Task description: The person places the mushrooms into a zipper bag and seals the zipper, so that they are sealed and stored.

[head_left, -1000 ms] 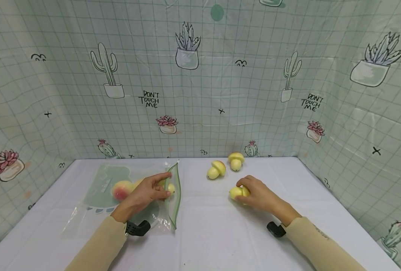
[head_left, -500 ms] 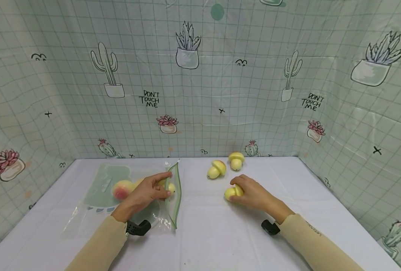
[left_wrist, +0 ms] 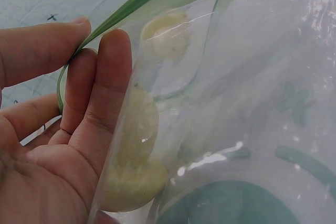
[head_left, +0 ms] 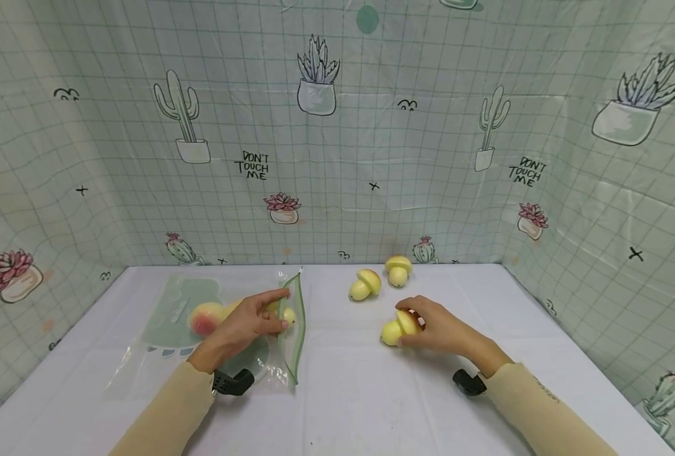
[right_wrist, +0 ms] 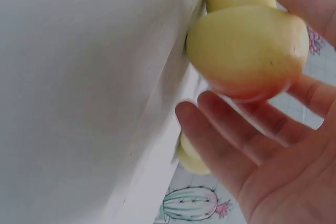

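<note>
1. The left hand [head_left: 246, 323] is pinching the green-edged mouth of the clear bag [head_left: 192, 292], whose body is lying beneath it with yellow pieces inside.
2. The right hand [head_left: 440, 326] is curving round a yellow mushroom [head_left: 393, 332], thumb and index finger flanking it, other fingers standing apart; I cannot tell how firmly.
3. A second mushroom [head_left: 360, 289] and third mushroom [head_left: 397, 276] are lying beyond that hand.
4. The mushroom is looking light, stiff, smooth, perhaps slippery; its cap-stem join is probably offering the best hold.
</note>
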Demonstrator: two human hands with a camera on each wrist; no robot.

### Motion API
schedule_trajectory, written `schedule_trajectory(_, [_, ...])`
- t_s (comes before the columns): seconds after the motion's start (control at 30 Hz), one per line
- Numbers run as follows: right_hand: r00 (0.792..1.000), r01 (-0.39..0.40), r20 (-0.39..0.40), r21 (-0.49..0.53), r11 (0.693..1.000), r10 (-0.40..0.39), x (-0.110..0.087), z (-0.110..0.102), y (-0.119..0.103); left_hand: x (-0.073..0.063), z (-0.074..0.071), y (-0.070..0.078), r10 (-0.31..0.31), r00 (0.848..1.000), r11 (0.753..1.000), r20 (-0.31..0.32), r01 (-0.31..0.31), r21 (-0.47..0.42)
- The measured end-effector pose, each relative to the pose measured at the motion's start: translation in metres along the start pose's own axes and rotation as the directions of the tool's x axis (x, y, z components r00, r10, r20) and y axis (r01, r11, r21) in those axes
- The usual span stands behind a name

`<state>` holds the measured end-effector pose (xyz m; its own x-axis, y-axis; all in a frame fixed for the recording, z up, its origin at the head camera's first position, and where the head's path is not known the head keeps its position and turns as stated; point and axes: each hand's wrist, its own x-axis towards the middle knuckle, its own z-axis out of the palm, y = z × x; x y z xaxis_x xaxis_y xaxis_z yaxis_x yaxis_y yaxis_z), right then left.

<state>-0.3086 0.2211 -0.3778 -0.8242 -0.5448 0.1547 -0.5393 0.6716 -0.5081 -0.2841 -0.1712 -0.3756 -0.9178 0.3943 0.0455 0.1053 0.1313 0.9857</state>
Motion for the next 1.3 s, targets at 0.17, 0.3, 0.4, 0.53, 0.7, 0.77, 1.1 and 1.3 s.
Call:
schedule_trajectory(0.17, [0.999,0.003,0.045,0.106,0.994,-0.008,-0.006,-0.004,0.004,0.001,0.0,0.0,0.005,1.0,1.0,0.009,-0.005,0.004])
schedule_trajectory(0.3, [0.998,-0.002,0.055,0.135,0.991,-0.006,-0.009,-0.005,0.005,0.001,0.0,0.0,-0.001,1.0,1.0,0.005,0.0,0.014])
schedule_trajectory(0.4, [0.998,0.007,0.055,0.136,0.991,-0.014,-0.009,-0.005,0.006,0.001,-0.001,-0.001,-0.007,1.0,1.0,-0.004,0.007,0.011])
schedule_trajectory(0.53, [0.998,0.014,0.057,0.143,0.99,-0.023,-0.008,-0.005,0.006,0.001,-0.001,-0.002,0.004,1.0,1.0,0.008,-0.004,-0.004])
schedule_trajectory(0.7, [0.998,0.012,0.058,0.145,0.989,-0.021,-0.008,-0.005,0.006,0.001,-0.001,-0.002,0.013,1.0,1.0,0.019,-0.013,-0.02])
schedule_trajectory(0.77, [0.998,0.011,0.059,0.147,0.989,-0.02,-0.008,-0.005,0.006,0.001,-0.001,-0.002,0.009,1.0,1.0,0.017,-0.008,-0.02])
schedule_trajectory(1.1, [0.999,0.03,0.019,0.137,0.99,-0.032,-0.004,-0.002,0.004,0.001,-0.001,-0.002,0.007,1.0,1.0,0.011,-0.007,-0.013])
schedule_trajectory(1.3, [0.999,0.046,0.004,0.118,0.992,-0.047,0.002,0.0,-0.003,0.002,-0.001,-0.004,0.003,1.0,1.0,-0.005,-0.003,0.01])
